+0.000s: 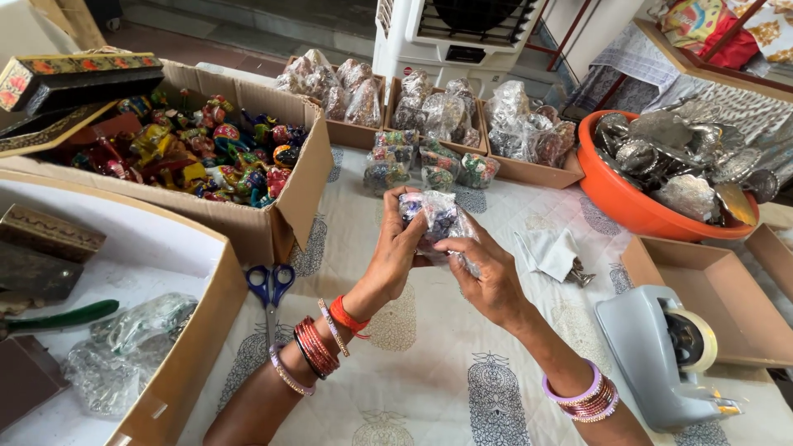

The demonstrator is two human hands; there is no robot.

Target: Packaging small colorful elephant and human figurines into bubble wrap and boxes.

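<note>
White cloth (429, 372) printed with grey motifs covers the work surface seen from above. At centre, the left hand (396, 252) and the right hand (487, 277) meet around a small clear plastic packet (438, 219) of coloured trinkets; the fingers of both hands are closed on it, the left gripping its 9 o'clock edge and the right its 5 o'clock side, and the packet is held clear of the cloth. Both wrists carry stacked bangles. At 12 o'clock of the hands lie several similar filled packets (425, 161) on the cloth, with shallow cardboard trays (529, 169) of wrapped items just behind them. At 10 o'clock stands an open cardboard box (289, 206) filled with brightly painted figurines (206, 153). Blue-handled scissors (270, 289) lie at 8 o'clock, near the left forearm. At 2 o'clock an orange bowl (628, 206) holds silver-coloured metal pieces. At 3 o'clock sits a crumpled white wrapper (549, 252), well apart from the hands, and at 4 o'clock a grey tape dispenser (661, 355) rests beside an open cardboard tray (727, 306).
</note>
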